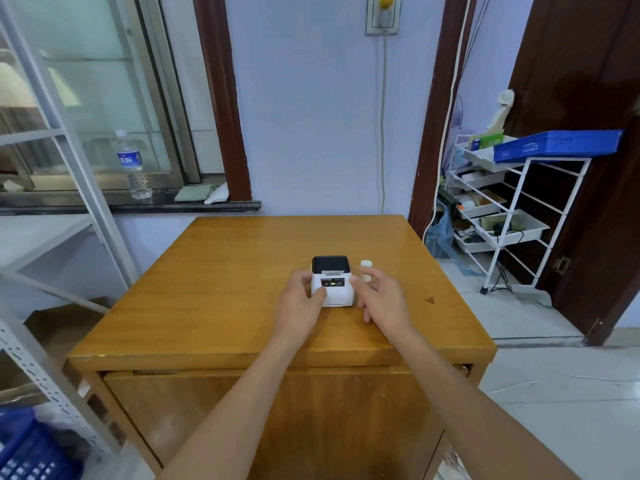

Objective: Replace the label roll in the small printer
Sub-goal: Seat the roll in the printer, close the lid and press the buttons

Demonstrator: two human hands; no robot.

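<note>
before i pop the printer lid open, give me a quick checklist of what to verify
1. Printer sits flat on the table, well away from the edges: ok.
2. Left hand steadies the printer: ok, its fingers are on the left side and front.
3. Right hand free to work the lid: ok, it is open and holds nothing.
4. New label roll within reach: ok, it stands upright just right of the printer, partly behind the right hand.
5. Lid closed with nothing on top: ok.
6. Where the lid release is: cannot tell from this view.
</note>
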